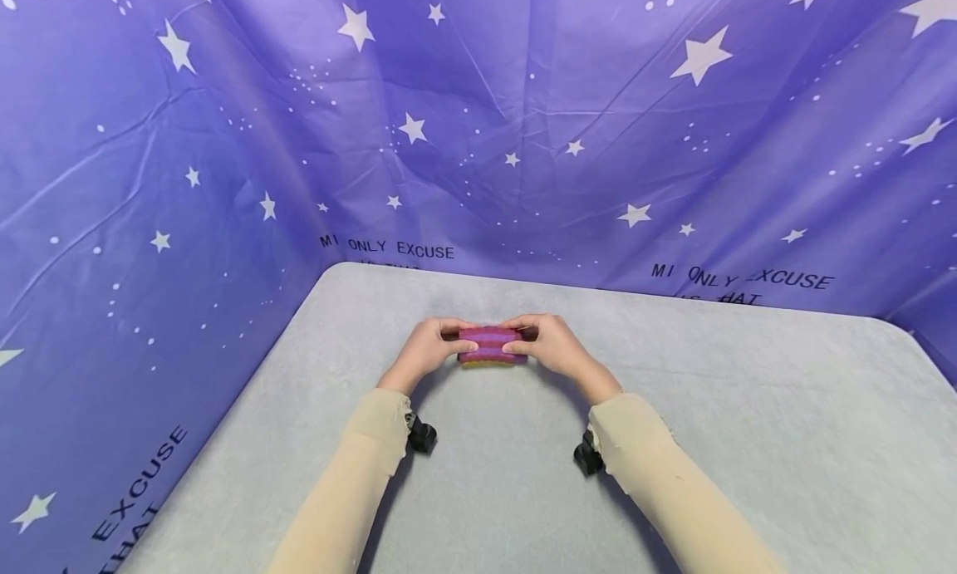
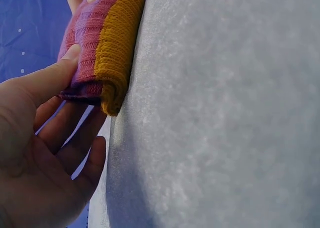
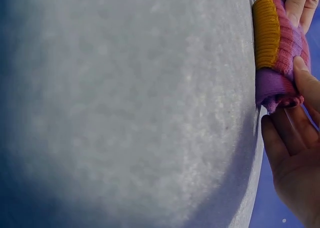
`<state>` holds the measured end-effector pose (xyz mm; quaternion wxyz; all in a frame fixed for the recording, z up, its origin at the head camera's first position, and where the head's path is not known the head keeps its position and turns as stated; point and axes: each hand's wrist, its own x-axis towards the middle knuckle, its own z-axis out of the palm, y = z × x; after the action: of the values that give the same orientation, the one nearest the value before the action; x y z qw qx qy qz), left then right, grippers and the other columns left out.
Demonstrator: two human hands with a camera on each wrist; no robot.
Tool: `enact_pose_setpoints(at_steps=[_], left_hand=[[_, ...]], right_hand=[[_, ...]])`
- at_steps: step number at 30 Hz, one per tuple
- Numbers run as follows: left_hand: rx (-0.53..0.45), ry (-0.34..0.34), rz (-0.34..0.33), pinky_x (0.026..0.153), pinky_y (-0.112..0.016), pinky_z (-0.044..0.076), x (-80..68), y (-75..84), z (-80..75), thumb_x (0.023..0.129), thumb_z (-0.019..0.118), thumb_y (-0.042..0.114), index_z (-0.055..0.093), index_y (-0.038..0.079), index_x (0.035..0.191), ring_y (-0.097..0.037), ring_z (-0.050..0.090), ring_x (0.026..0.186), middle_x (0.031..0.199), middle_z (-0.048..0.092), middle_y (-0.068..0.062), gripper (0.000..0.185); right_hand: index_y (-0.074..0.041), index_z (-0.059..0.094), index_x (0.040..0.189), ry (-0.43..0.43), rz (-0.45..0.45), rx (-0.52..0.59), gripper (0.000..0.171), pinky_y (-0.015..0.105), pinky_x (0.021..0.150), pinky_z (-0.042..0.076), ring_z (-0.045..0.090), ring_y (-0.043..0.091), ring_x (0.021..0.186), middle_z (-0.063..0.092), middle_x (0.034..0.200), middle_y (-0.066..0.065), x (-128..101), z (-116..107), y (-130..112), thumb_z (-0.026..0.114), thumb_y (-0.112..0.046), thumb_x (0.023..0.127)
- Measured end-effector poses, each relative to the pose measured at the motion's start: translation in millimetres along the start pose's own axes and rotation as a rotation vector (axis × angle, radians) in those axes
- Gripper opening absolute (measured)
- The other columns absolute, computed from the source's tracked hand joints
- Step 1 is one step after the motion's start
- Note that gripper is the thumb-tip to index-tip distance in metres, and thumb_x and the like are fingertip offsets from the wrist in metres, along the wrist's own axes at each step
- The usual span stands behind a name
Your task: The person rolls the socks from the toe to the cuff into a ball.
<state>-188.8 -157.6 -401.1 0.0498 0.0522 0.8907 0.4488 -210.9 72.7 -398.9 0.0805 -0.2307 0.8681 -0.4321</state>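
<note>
Folded pink, purple and mustard striped knitted cloth (image 1: 489, 345) lies mid grey felt surface (image 1: 748, 408) | left hand (image 1: 428, 350) pinches one end, right hand (image 1: 549, 343) the other | folding looks largely done; bundle unreleased.

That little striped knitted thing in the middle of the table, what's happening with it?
A person is holding a small folded knitted piece, striped pink and purple with a mustard-yellow edge, at the middle of a grey-covered table. The left hand grips one end and the right hand grips the other, thumbs on top. The yellow edge lies against the table surface. A purple star-printed cloth hangs around the table as a backdrop.
</note>
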Motion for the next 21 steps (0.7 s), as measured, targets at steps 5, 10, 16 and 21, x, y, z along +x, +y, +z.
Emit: enact_pose_setpoints(at_steps=[5, 10, 16, 21], left_hand=[[0.016, -0.011, 0.01, 0.087, -0.034, 0.052, 2.1, 4.6, 1.2, 0.084, 0.08, 0.023, 0.075, 0.015, 0.115, -0.022, 0.067, 0.1, 0.116, 0.074, -0.008, 0.033], [0.259, -0.03, 0.045, 0.096, -0.042, 0.051, -2.8, 19.0, -3.0, 0.085, 0.079, 0.028, 0.072, 0.02, 0.122, -0.027, 0.066, 0.112, 0.123, 0.072, -0.007, 0.038], [0.66, -0.057, 0.226, 0.1, -0.043, 0.052, -12.2, 53.3, 4.3, 0.083, 0.081, 0.025, 0.067, 0.019, 0.128, -0.028, 0.066, 0.114, 0.127, 0.069, -0.004, 0.047], [0.807, -0.066, 0.288, 0.096, -0.041, 0.055, -13.0, 67.5, 23.6, 0.081, 0.083, 0.026, 0.061, 0.01, 0.126, -0.026, 0.066, 0.109, 0.121, 0.066, -0.007, 0.054]], right_hand=[[-0.008, 0.072, 0.12, 0.012, 0.015, -0.015, 0.039, 0.048, 0.104, 0.049, 0.066, 0.032, 0.114, 0.071, 0.122, 0.016, -0.3, -3.5, 2.6, 0.079, -0.021, 0.084], [-0.006, 0.072, 0.119, 0.003, 0.004, -0.005, 0.037, 0.045, 0.099, 0.053, 0.068, 0.03, 0.109, 0.072, 0.119, 0.016, 1.0, -3.4, 1.0, 0.078, -0.018, 0.085], [-0.005, 0.071, 0.12, 0.004, -0.002, 0.016, 0.037, 0.042, 0.096, 0.055, 0.069, 0.029, 0.107, 0.072, 0.12, 0.016, -1.3, -1.1, 1.5, 0.078, -0.016, 0.085], [-0.001, 0.07, 0.12, 0.016, -0.014, 0.018, 0.039, 0.042, 0.096, 0.055, 0.07, 0.031, 0.106, 0.072, 0.118, 0.018, -2.9, -2.1, 3.2, 0.078, -0.015, 0.085]])
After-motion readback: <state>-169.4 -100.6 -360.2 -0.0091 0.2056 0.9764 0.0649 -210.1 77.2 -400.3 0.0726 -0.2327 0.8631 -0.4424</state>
